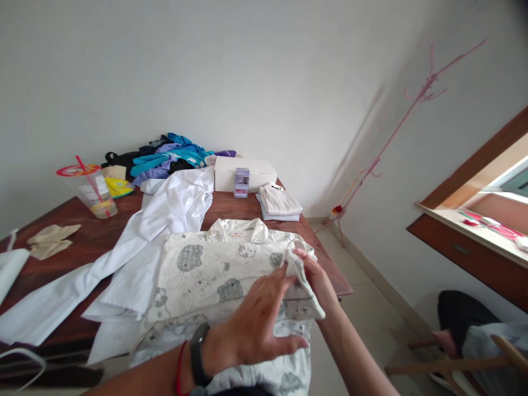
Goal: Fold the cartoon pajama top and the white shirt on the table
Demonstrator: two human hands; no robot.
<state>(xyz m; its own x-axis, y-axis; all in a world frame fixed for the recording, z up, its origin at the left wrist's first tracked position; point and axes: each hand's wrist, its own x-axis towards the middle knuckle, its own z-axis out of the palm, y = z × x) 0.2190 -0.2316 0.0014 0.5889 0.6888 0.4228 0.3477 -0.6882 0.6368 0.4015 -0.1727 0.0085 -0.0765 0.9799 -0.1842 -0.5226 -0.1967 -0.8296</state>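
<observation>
Gripping printed shirt (202,278) by edge (304,308)

1. Printed shirt (193,297): matt cloth, soft-looking, lightly creased.
2. White garment (173,195): thin, smooth cloth, rumpled into folds.
3. Table (231,207): reddish-brown wood, with a faint sheen.
4. Cup (91,193): clear, glossy plastic.
5. Box (225,179): smooth white cardboard, by its look, matt.
6. Brown scrap (53,240): crumpled, matt, paper-like.
7. Yellow packet (119,187): shiny, apparently plastic film.
8. Wall (289,82): smooth, matt paint.
9. Floor (355,275): pale, smooth tile, softly glossy.
</observation>
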